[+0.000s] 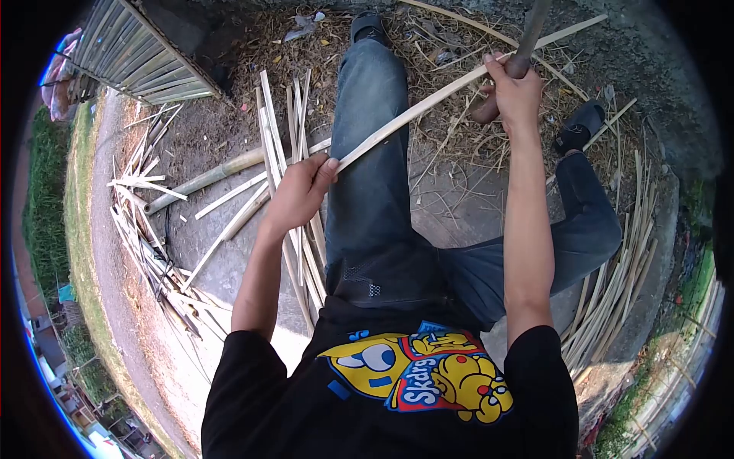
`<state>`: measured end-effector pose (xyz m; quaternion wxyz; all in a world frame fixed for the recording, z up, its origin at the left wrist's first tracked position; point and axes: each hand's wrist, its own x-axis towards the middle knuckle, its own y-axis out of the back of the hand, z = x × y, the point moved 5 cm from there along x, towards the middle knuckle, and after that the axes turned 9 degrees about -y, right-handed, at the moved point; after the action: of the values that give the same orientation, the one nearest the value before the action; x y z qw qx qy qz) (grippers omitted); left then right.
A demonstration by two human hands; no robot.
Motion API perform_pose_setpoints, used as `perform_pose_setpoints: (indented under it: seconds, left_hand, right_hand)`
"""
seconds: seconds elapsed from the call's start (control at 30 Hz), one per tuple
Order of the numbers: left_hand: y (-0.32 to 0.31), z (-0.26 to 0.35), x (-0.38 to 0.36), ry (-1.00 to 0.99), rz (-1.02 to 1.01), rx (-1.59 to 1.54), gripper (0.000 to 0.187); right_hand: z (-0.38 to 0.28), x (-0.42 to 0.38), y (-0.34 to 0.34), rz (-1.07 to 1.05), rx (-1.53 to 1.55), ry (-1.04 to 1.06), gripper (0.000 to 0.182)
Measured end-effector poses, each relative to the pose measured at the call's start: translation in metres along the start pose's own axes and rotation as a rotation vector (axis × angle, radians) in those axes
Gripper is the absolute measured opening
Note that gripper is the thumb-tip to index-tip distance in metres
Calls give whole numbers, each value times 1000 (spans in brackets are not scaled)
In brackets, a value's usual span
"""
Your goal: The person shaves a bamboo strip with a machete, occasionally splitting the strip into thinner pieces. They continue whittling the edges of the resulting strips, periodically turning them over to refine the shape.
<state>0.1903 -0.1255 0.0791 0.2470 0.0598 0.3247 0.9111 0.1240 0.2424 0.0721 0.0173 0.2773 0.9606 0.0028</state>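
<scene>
A long pale bamboo strip (409,116) runs slantwise across my body, over the thigh of my outstretched leg. My left hand (300,190) is closed on its lower end, thumb along the top. Higher up and to the right, my right hand (517,96) grips the brown curved handle of a knife (533,30), its narrow grey blade edge-on and pointing away from me. The thumb of that hand lies against the strip, which crosses the knife where blade meets handle and extends beyond it. My palm hides part of the handle.
Split bamboo strips (271,138) lie left of my leg, near a bamboo pole (206,178). More strips (623,268) are bundled at right, and a heap (145,222) sits at far left. Shavings (451,130) cover the ground ahead. A slatted bamboo panel (141,53) stands at upper left.
</scene>
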Motion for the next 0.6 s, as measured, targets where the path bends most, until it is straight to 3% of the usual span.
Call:
perform_pose_setpoints:
  seconds: [0.07, 0.13, 0.2, 0.3, 0.47, 0.53, 0.6]
  left_hand:
    - [-11, -1, 6, 97, 14, -61, 42]
    - [-22, -2, 8, 187, 38, -271, 43]
    - [-31, 7, 13, 172, 32, -342, 40]
    - [-38, 18, 18, 176, 45, -614, 34]
    - [-36, 21, 13, 233, 46, -862, 33]
    - [-32, 19, -3, 281, 12, -920, 34]
    - [-25, 12, -25, 316, -15, -973, 34]
  right_hand:
    - [2, -28, -5, -58, -293, 50, 36]
    - [13, -67, -21, -186, -266, 112, 35]
    - [0, -110, -36, -275, -666, 254, 41]
    - [7, -147, -56, -396, -772, 311, 51]
    - [-2, -154, -67, -382, -847, 515, 64]
    - [-8, -124, -60, -267, -954, 666, 64]
    - [-14, -54, -28, -196, -941, 285, 63]
